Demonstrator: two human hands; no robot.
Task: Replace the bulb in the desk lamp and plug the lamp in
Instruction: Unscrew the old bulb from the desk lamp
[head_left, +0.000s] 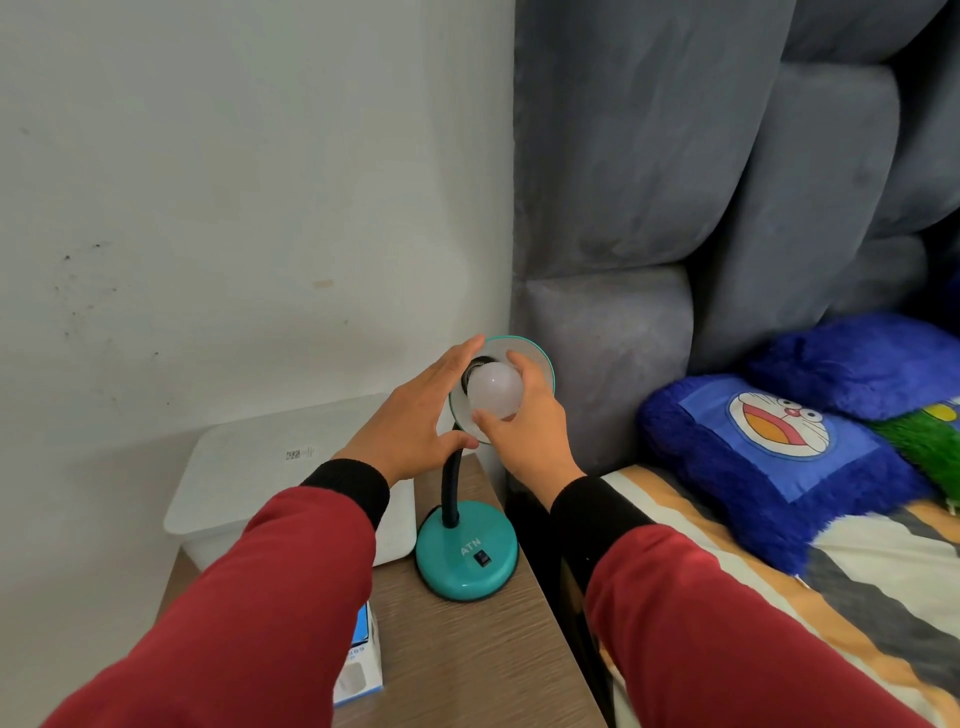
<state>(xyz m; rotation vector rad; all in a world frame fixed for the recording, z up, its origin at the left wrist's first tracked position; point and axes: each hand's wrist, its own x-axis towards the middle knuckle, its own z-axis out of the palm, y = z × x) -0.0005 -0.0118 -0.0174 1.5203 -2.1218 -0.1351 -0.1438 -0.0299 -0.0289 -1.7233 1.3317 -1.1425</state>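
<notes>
A teal desk lamp stands on the wooden bedside table (467, 660), with a round base (466, 558), a black flexible neck (451, 486) and a shade (535, 353) tilted toward me. A white frosted bulb (493, 388) sits in the shade at the socket. My right hand (524, 421) grips the bulb with fingers and thumb around it. My left hand (415, 415) holds the left side of the shade, thumb near the neck. The lamp's cord and plug are not visible.
A white lidded plastic box (249, 478) stands on the table left of the lamp. A blue and white bulb carton (361, 670) lies near the table's front edge. A bed with blue plush pillows (779, 457) and a grey padded headboard (675, 208) is on the right.
</notes>
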